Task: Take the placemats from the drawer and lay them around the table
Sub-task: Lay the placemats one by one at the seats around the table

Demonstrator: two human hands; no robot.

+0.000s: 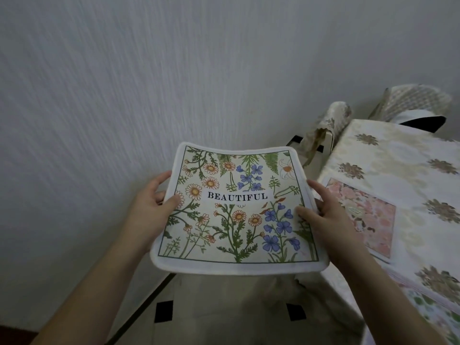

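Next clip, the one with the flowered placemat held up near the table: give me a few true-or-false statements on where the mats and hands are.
1. Both hands hold the flowered placemat by its side edges. True: left hand, right hand.
2. The held mat reads WELCOME. False: it reads BEAUTIFUL.
3. A pink placemat already lies on the table. True.
4. The held mat rests flat on the table. False: it is in the air, left of the table.
5. The table top is bare wood. False: a patterned cloth covers it.
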